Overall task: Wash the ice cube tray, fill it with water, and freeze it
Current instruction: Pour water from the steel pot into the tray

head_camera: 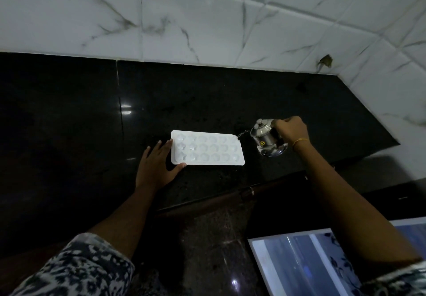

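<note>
A white ice cube tray [207, 148] with several shaped cells lies flat on the black granite counter [69, 116]. My left hand [156, 164] rests flat on the counter, fingers straight, thumb and fingertips touching the tray's left end. My right hand [291, 129] grips the handle of a small steel kettle [265, 137]. The kettle is tilted left, and its thin spout [242, 133] reaches the tray's far right corner. The cells look glossy; I cannot tell how much water they hold.
White marble-look tiles [207, 19] back the counter and wrap around on the right. The counter's front edge runs diagonally below the tray. A white-framed glass panel [299, 263] sits at lower right, below counter level, over a dark stone floor.
</note>
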Available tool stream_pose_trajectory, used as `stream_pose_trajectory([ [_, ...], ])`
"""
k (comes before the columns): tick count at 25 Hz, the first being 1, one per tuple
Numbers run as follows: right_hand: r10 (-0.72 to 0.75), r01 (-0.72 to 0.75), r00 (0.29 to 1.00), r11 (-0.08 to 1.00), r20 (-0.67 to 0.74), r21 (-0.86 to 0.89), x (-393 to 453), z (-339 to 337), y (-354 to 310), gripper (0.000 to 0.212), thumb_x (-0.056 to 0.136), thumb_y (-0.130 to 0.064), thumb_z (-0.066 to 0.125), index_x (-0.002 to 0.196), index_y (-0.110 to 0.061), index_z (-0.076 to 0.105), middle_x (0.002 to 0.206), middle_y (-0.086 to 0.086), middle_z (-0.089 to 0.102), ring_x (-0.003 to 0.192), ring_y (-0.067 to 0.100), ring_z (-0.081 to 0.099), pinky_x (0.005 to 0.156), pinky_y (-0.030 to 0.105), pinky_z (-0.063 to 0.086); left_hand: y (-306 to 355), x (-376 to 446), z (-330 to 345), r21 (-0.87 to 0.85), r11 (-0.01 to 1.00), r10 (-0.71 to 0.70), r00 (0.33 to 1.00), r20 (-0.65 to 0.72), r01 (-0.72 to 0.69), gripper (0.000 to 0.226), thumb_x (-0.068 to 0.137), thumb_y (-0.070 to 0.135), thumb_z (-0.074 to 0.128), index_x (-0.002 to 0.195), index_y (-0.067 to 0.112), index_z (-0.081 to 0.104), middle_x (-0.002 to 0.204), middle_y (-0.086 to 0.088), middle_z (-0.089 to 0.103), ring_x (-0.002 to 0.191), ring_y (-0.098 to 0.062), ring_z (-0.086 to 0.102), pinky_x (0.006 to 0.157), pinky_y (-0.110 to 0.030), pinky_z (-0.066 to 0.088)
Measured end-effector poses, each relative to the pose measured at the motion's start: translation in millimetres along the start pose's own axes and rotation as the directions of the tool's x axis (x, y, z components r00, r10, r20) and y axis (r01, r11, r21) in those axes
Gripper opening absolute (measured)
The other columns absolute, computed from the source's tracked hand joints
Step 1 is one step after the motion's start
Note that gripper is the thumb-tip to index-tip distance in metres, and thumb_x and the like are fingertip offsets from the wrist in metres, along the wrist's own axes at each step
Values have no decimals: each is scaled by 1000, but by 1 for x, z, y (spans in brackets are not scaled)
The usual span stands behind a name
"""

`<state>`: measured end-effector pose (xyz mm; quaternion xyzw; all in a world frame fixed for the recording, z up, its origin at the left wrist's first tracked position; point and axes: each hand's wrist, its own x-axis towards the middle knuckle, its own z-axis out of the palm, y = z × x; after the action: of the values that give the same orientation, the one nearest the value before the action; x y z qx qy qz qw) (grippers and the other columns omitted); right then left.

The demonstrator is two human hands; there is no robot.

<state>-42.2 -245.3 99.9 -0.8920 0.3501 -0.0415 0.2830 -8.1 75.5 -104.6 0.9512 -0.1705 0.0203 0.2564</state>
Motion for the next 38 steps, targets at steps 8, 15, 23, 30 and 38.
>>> stream_pose_trajectory([
  [8, 175, -162, 984, 941, -20, 296, -8, 9, 14, 24, 75, -26, 62, 56, -12, 55, 60, 5, 53, 67, 24, 51, 63, 36, 40, 0, -1, 0, -10, 1000, 8, 1000, -23, -8, 82, 81, 63, 57, 145, 16, 36, 148, -1, 43, 142, -19, 32, 118, -42, 21],
  [15, 106, -109, 994, 974, 28, 196, -15, 2, 22, 24, 78, -24, 62, 57, -12, 57, 65, 9, 57, 67, 22, 53, 66, 36, 42, 0, 1, 1, 6, 1000, -2, 1000, 9, 2, 84, 81, 65, 53, 147, 18, 32, 151, 2, 39, 144, -17, 28, 120, -40, 18],
  [23, 22, -20, 998, 999, 56, -42, -21, 7, 19, 30, 78, -30, 59, 65, -3, 66, 71, 18, 68, 70, 28, 63, 74, 43, 54, -1, 0, 1, -2, 1000, 3, 1000, 5, -3, 85, 80, 65, 55, 147, 18, 33, 149, 0, 41, 143, -19, 31, 119, -42, 20],
  [30, -34, 37, 999, 995, 37, -93, -23, -3, 10, 29, 79, -29, 60, 62, -5, 65, 67, 16, 65, 66, 27, 60, 68, 36, 50, -2, 1, 1, 6, 1000, 6, 1000, 17, -6, 86, 77, 70, 46, 146, 19, 34, 149, 1, 42, 143, -19, 31, 118, -42, 21],
  [38, -49, 51, 999, 995, 19, -84, -24, -13, 7, 35, 80, -30, 59, 75, 3, 68, 75, 21, 69, 70, 30, 63, 73, 39, 53, -2, 1, 0, 13, 1000, 12, 1000, 17, -13, 91, 74, 75, 32, 146, 19, 33, 148, 1, 43, 143, -18, 31, 118, -42, 20],
])
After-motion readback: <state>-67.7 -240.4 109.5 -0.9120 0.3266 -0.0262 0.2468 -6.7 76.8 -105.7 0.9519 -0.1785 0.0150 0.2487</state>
